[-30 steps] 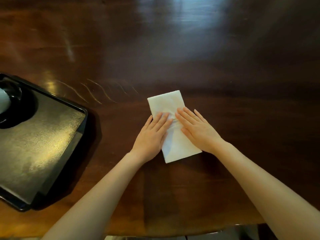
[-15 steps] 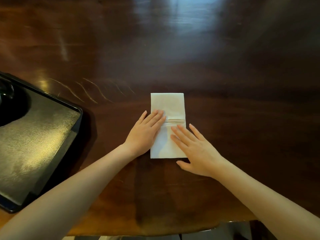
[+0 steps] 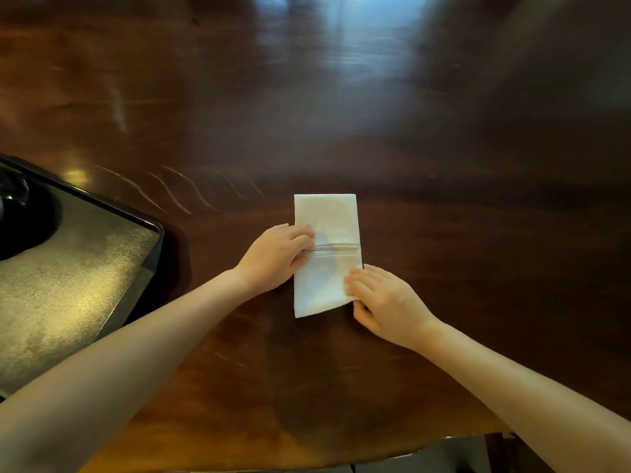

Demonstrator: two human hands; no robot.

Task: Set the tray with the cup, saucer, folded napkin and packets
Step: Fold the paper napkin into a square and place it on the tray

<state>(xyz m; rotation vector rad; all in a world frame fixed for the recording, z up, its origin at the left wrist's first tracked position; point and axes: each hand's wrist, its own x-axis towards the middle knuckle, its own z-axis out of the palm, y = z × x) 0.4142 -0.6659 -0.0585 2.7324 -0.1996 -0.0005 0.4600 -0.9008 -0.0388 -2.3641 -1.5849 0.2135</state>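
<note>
A white napkin (image 3: 326, 220) folded into a long upright rectangle lies on the dark wooden table (image 3: 444, 199), with a crease across its middle. My left hand (image 3: 273, 256) grips the napkin's left edge at the crease, fingers curled onto it. At the napkin's lower right corner, my right hand (image 3: 386, 303) pinches the paper, and that corner is slightly raised. The black tray (image 3: 85, 285) sits at the left edge of the view. A dark round saucer (image 3: 24, 220) shows at the tray's far left corner, mostly cut off. No cup or packets are in view.
The table's near edge (image 3: 307, 462) runs along the bottom of the view. Bright light reflects off the wood at the top. Pale scratch marks (image 3: 177, 189) lie between the tray and the napkin.
The napkin went from tilted to straight. My left hand slid to its left edge and curled. My right hand left the middle and now pinches the lower right corner.
</note>
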